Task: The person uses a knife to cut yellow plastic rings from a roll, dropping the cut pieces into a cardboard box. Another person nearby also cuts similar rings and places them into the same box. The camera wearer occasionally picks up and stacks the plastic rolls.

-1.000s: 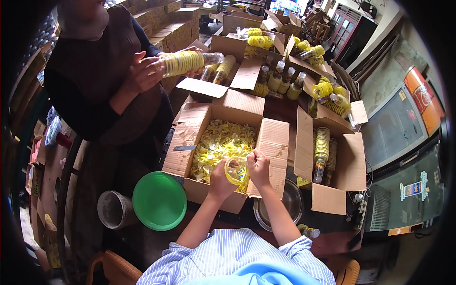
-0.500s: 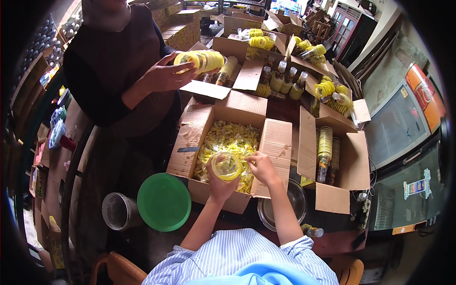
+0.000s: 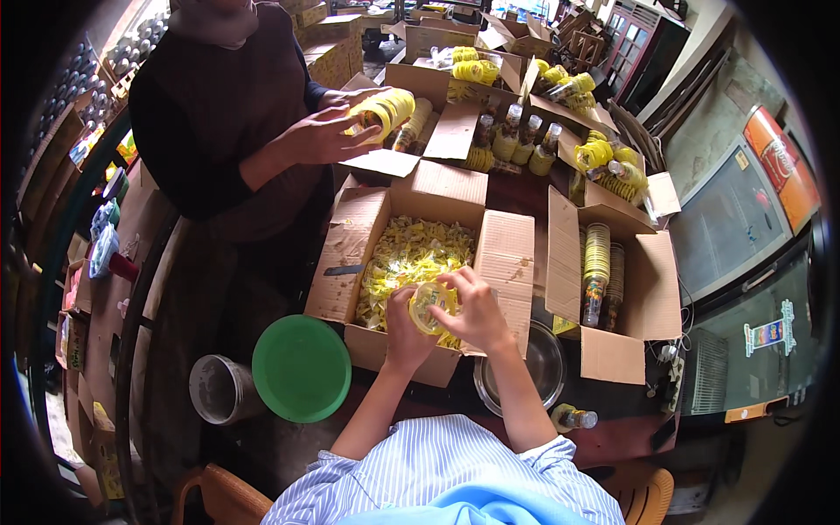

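Observation:
A clear round plastic tub with a yellowish rim is between my hands, over the near part of an open cardboard box. My left hand is wrapped around its left side. My right hand reaches over from the right, its bent fingers and thumb on the tub's rim and across its mouth. Whether a small piece lies in those right fingers, I cannot make out. Below them, many small yellow-wrapped packets fill the box. A dark flat strip lies on its left flap.
Across from me, a person holds a yellow ringed stack. A green round lid and grey bucket are at left. A metal bowl and lying bottle are at right, near a box of stacks.
My right hand has moved from beside the tub onto its rim and mouth. The tub has tilted and shifted slightly right. The other person's stack has moved right.

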Available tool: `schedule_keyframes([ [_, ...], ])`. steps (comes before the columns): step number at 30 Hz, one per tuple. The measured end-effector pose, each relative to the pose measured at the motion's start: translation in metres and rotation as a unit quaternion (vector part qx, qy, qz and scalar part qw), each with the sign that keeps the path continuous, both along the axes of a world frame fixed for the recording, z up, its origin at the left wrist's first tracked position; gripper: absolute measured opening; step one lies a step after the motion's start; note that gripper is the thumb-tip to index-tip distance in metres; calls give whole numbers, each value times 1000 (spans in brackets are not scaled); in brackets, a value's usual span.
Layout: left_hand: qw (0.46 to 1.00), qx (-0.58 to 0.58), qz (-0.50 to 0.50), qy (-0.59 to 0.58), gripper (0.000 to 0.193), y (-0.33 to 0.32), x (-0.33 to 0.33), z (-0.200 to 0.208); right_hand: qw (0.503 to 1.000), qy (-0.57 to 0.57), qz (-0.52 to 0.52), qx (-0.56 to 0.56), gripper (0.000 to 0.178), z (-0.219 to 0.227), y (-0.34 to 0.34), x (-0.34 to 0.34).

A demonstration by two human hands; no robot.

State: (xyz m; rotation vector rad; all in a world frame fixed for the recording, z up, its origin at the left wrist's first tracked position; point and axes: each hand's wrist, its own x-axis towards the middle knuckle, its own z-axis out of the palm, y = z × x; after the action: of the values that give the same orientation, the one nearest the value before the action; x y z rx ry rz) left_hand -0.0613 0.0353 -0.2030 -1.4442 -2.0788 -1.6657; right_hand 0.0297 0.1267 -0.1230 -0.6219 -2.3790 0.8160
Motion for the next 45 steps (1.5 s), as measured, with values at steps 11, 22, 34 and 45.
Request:
schedule_keyframes([
  [11, 927, -111, -274, -229, 61, 1, -21, 24, 990, 58, 76, 108, 15, -28, 6, -2],
  [22, 886, -192, -322, -274, 38, -1, -32, 17, 991, 97, 83, -33, 6, -37, 18, -8],
  [34, 968, -107, -153, -166, 36, 15, 1, 9, 959, 169, -182, -140, 18, -60, 36, -18],
  [45, 985, 20, -84, -150, 38, -1, -1, 16, 892, 225, -360, -154, 22, -81, 101, -6],
])
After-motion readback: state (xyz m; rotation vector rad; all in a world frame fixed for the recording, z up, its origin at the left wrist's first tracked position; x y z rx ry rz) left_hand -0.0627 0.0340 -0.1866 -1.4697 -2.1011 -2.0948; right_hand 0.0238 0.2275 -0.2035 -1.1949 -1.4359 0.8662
